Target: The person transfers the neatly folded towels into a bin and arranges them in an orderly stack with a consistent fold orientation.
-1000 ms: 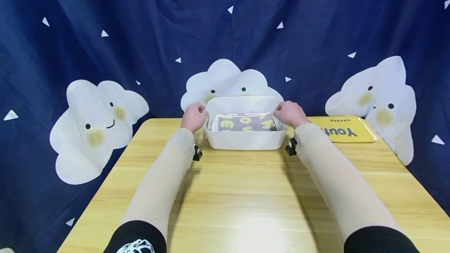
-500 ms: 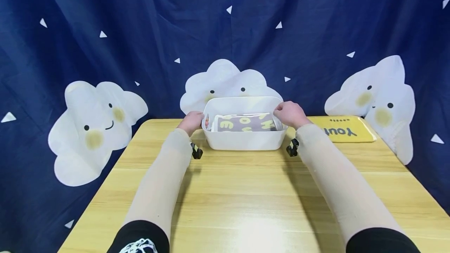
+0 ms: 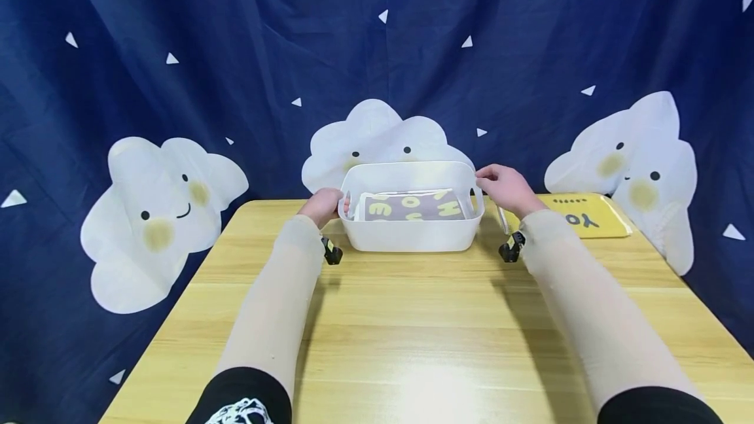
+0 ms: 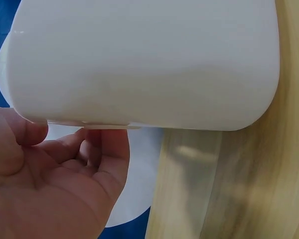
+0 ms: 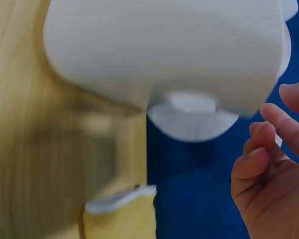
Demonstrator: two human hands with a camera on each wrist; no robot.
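A white plastic basket [image 3: 410,235] with a handle hole at each end stands near the table's far edge. Inside it lies a flat grey-purple pouch [image 3: 389,209] with yellow letters and a white edge. At the left end my left hand [image 3: 321,206] grips the basket, its fingers curled through the handle hole; the left wrist view shows the fingers of this hand [image 4: 65,184] going in under the rim. My right hand [image 3: 508,188] is beside the right end, fingers loosely bent and holding nothing. In the right wrist view its fingertips are close to the basket's corner; touching or not, I cannot tell.
A yellow zip pouch [image 3: 595,218] with dark lettering lies flat at the table's back right, partly behind the right hand. The wooden table [image 3: 406,319] ends just behind the basket, against a dark blue curtain [image 3: 265,51] with cloud prints.
My left hand has shifted slightly left and its fingers have gone into the left handle hole. The right hand has let go of the rim and moved right, uncovering the right handle hole.
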